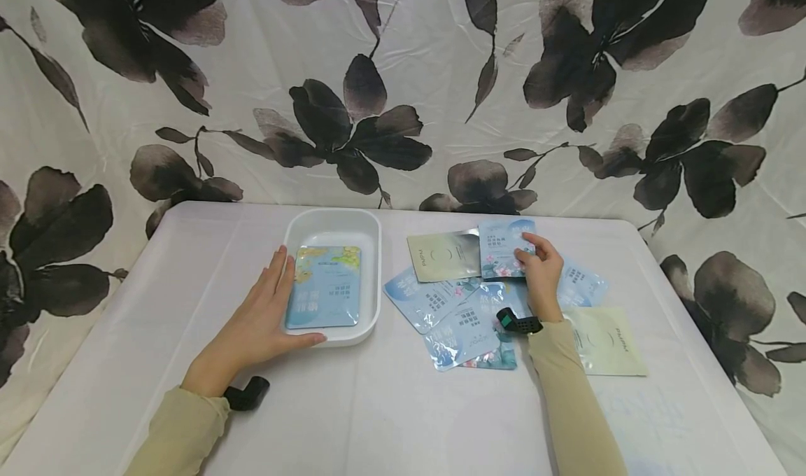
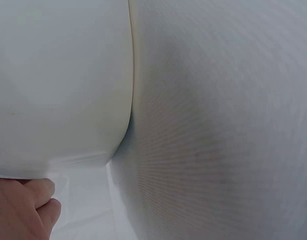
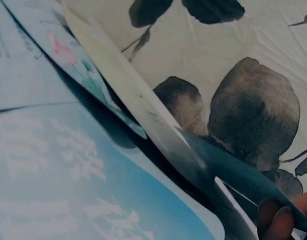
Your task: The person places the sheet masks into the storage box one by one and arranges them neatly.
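Packets [image 1: 462, 332] lie on one white table [image 1: 403, 420], spread at three o'clock from one white tray [image 1: 375, 280]. Nearest are two tan sleeves [image 1: 182, 430] and two black wrist devices [image 1: 248, 394]. The left hand [image 1: 264, 315] lies with fingers extended along the tray's rim at eight o'clock, thumb toward six. Within the spread, one pale green packet [image 1: 613, 343] lies at four o'clock; at least four blue ones overlap, too covered for a sure count. Inside the tray, one blue packet [image 1: 324, 287] shows on top. Farther off, the right hand [image 1: 543, 269] pinches one flowered packet [image 1: 499, 252] at the spread's twelve o'clock; at its nine o'clock is a second green packet [image 1: 441, 257], whether gripped too I cannot tell. Beyond hangs one floral cloth [image 1: 434, 63].
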Motion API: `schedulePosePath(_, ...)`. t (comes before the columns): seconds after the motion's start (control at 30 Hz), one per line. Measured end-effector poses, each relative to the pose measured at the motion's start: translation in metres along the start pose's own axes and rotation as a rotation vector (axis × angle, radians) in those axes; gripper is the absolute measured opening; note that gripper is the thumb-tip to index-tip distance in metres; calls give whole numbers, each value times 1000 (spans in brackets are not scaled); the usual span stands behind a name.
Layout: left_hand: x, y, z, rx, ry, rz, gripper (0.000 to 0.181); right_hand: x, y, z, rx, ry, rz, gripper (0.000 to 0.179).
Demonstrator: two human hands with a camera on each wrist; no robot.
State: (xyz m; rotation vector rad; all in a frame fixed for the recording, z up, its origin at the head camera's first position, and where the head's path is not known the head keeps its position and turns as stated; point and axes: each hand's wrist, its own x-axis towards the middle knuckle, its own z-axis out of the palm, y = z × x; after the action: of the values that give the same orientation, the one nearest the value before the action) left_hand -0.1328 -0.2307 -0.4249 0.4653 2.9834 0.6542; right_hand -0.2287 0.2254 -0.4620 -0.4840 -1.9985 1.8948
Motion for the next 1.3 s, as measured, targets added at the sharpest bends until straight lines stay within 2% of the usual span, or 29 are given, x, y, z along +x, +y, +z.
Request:
schedulePosePath(0.13, 0, 0, 0, 1, 1, 1, 138, 1, -3, -2, 59, -26, 82, 42)
schedulePosePath(0.3, 0, 1, -1, 3, 0, -1, 138, 0, -8, -1, 138, -67, 144, 46)
schedulePosePath(0.43, 0, 1, -1, 5, 3, 1, 138, -3, -11, 3, 209, -125, 172, 48)
schedulePosePath(0.57, 0, 1, -1, 7, 4, 1, 139, -5, -12, 7, 258, -181, 164, 48)
schedulePosePath(1.03, 0, 0, 0, 3, 6, 8, 138, -13, -14, 17, 468, -523, 138, 52)
schedulePosePath(1.3, 0, 1, 0, 3, 8, 11, 138, -19, -14, 27, 631, -739, 124, 57)
